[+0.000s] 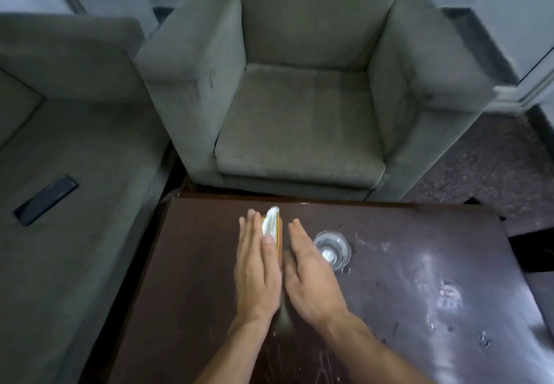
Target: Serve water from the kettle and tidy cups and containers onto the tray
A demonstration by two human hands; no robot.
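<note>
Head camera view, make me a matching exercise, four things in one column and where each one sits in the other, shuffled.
1 tissue box
2 glass
3 phone
4 armchair

A on the sofa
B beyond the table's far edge
C between left hand and right hand
D on the table, just right of the right hand

Pairs: 1-C, 2-D, 3-A, 4-B
</note>
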